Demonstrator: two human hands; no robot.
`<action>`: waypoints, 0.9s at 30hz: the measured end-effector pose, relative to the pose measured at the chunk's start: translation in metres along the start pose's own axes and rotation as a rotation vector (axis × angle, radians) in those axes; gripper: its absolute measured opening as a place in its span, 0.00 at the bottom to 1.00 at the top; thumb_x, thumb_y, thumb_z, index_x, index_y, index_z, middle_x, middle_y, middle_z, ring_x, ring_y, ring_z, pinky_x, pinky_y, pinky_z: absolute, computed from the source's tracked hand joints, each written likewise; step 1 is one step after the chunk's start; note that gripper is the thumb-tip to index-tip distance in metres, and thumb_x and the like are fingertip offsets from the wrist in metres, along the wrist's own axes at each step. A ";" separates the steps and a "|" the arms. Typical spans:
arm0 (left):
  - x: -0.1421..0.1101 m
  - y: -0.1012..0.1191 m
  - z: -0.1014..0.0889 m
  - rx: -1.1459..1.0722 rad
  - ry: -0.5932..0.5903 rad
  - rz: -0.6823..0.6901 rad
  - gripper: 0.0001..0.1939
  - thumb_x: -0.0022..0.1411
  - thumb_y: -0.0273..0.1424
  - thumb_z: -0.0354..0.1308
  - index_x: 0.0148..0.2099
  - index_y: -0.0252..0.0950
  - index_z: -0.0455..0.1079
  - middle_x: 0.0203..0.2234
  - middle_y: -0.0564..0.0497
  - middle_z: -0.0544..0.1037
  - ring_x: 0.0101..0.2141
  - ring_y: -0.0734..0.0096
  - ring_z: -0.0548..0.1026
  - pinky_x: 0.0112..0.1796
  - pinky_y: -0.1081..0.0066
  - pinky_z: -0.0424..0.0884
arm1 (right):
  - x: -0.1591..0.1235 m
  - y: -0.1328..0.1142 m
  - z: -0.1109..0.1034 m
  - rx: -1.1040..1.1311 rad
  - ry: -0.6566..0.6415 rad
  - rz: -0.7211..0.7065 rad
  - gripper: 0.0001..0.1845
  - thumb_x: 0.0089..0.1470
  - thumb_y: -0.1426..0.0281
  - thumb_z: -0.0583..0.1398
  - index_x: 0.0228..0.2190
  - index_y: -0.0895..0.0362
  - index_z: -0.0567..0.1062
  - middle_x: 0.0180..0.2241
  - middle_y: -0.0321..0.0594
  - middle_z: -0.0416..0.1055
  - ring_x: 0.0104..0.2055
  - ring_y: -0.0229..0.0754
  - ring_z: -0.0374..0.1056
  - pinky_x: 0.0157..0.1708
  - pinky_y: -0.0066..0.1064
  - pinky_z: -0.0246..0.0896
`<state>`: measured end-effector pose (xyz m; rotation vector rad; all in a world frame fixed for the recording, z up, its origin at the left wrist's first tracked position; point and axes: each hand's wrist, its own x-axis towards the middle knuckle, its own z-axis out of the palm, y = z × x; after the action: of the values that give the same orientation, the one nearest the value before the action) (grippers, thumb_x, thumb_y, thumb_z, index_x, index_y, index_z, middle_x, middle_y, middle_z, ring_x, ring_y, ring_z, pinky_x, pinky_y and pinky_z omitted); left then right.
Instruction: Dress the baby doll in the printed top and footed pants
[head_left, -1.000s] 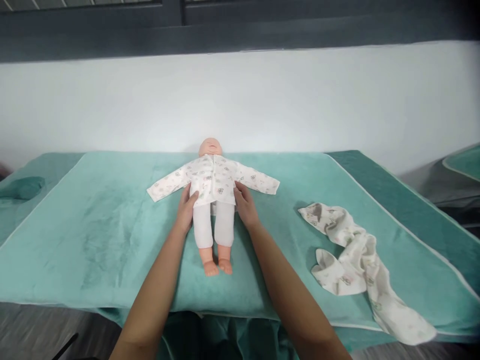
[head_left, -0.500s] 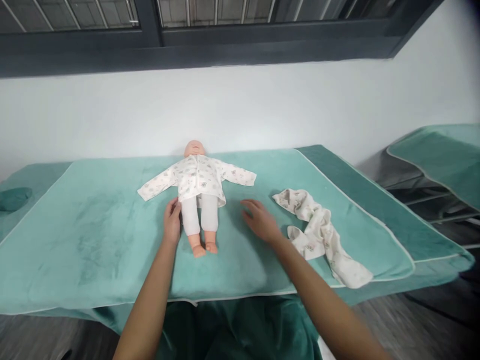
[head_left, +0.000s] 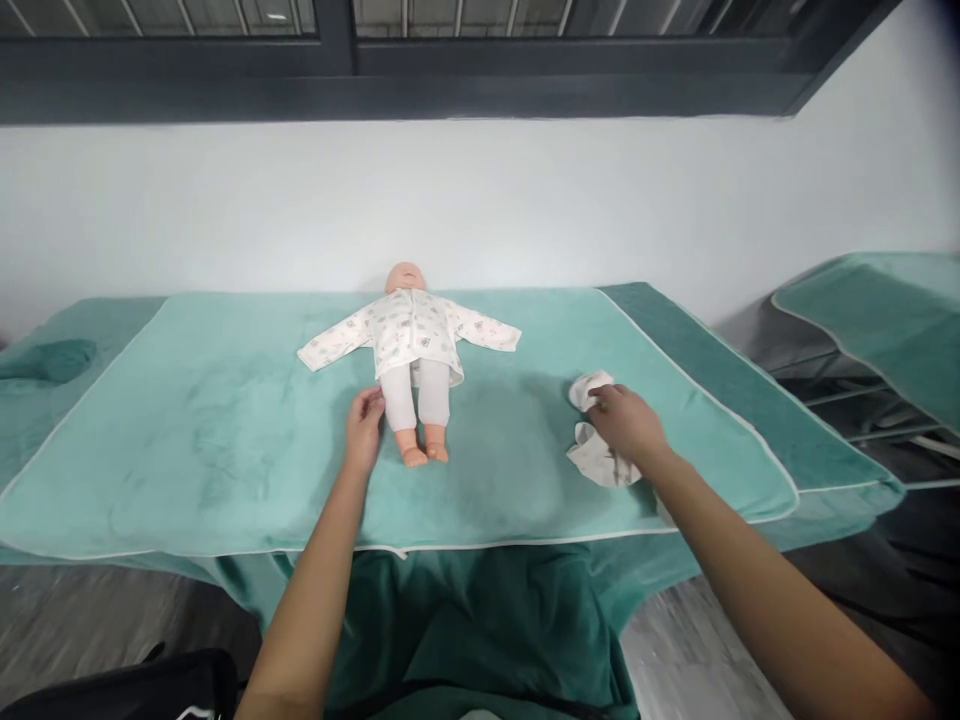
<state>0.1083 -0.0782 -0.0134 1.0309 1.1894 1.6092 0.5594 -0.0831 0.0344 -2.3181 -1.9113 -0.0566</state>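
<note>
A baby doll (head_left: 405, 275) lies on its back on the green-covered bed (head_left: 247, 440), dressed in a long-sleeved patterned shirt (head_left: 411, 330) with its sleeves spread. White cloth covers its legs (head_left: 434, 390), and the feet are bare. My left hand (head_left: 364, 428) rests against the outer side of the doll's leg on the left, fingers loosely bent and apart, holding nothing. Further right, my right hand (head_left: 627, 425) has its fingers closed on a crumpled white patterned baby garment (head_left: 600, 465). The hand and forearm hide much of that cloth.
Behind the bed stands a white wall (head_left: 480, 200) under a dark window frame (head_left: 480, 90). At the right is another green-covered surface (head_left: 885, 310) on a metal frame. A dark green bundle (head_left: 49, 362) lies far left. A black object (head_left: 135, 690) is at the lower left.
My right hand has moved right from beside the doll to the crumpled garment and closed on it. My left hand stays by the doll's leg. The view has shifted slightly.
</note>
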 end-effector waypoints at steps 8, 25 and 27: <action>-0.009 0.004 -0.002 0.010 -0.044 -0.040 0.17 0.59 0.44 0.67 0.44 0.38 0.77 0.34 0.52 0.77 0.38 0.69 0.74 0.47 0.66 0.71 | -0.070 -0.160 -0.006 1.246 -0.116 -0.054 0.27 0.52 0.54 0.67 0.49 0.55 0.78 0.49 0.46 0.80 0.49 0.57 0.74 0.49 0.49 0.70; -0.078 0.036 -0.021 -0.227 -0.202 -0.120 0.14 0.54 0.36 0.72 0.43 0.40 0.78 0.51 0.45 0.80 0.51 0.56 0.78 0.53 0.58 0.73 | -0.107 -0.250 -0.008 1.076 -0.107 -0.757 0.11 0.67 0.66 0.58 0.47 0.51 0.79 0.44 0.42 0.75 0.51 0.47 0.69 0.55 0.42 0.64; -0.078 0.047 -0.019 -0.257 -0.195 -0.093 0.14 0.55 0.35 0.71 0.43 0.39 0.78 0.51 0.45 0.81 0.51 0.55 0.79 0.53 0.58 0.74 | -0.109 -0.246 -0.021 1.167 -0.125 -0.681 0.09 0.67 0.65 0.58 0.43 0.52 0.78 0.42 0.41 0.74 0.48 0.47 0.70 0.51 0.40 0.65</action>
<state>0.1048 -0.1658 0.0186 0.9287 0.8623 1.5060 0.2989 -0.1464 0.0621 -0.9084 -1.8761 0.8776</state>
